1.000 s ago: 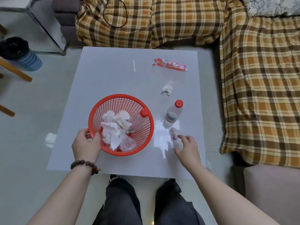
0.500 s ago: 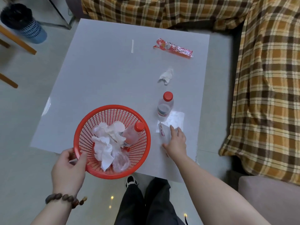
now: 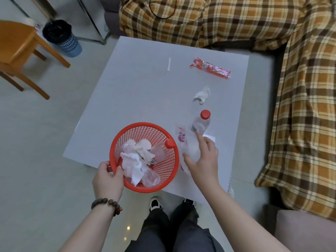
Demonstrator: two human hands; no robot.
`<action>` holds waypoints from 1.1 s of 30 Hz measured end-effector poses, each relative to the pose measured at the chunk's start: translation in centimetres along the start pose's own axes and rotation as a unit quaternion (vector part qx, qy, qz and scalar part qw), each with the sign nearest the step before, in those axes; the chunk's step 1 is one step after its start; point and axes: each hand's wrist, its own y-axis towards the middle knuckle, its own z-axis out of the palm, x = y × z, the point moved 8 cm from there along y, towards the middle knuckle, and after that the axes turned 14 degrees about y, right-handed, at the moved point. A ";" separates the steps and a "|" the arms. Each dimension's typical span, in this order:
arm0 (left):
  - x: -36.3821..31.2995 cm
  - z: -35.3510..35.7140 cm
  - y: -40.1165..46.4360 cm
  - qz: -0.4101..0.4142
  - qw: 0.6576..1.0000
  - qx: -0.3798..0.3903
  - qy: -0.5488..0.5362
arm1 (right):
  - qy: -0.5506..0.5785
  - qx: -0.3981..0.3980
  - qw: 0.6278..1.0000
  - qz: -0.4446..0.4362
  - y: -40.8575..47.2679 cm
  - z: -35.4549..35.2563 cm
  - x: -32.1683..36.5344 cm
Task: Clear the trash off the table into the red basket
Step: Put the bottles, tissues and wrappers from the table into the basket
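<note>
Tabletop red basket point(image 3: 163, 166): tissues point(image 3: 134, 159), bottle point(image 3: 161, 150).

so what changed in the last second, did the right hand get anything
Yes. The right hand went from touching the clear plastic wrapper on the grey table to gripping and lifting it beside the red mesh basket. The left hand keeps its hold on the rim. The other litter lies unmoved.

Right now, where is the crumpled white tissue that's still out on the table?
The crumpled tissue lies on the right half of the table, between the red snack wrapper beyond it and the upright red-capped bottle nearer the person.
</note>
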 end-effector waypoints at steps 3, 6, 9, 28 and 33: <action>-1.0 0.1 -0.7 0.017 1.000 0.023 -0.006 | 0.000 0.074 0.997 -0.038 -1.2 3.1 3.6; -2.8 0.2 -1.5 0.050 0.997 0.046 -0.023 | -0.088 0.168 0.981 -0.049 -2.1 7.1 4.4; -4.7 0.1 -2.4 0.087 0.994 0.059 -0.038 | -0.206 0.231 0.948 -0.072 -2.8 9.6 3.6; -3.9 -1.4 0.4 0.040 0.998 0.021 -0.048 | -0.254 0.152 0.955 0.004 12.2 0.2 0.8; -2.7 -1.7 0.5 0.020 0.999 0.012 -0.046 | -0.278 0.174 0.945 0.000 11.9 0.9 -0.4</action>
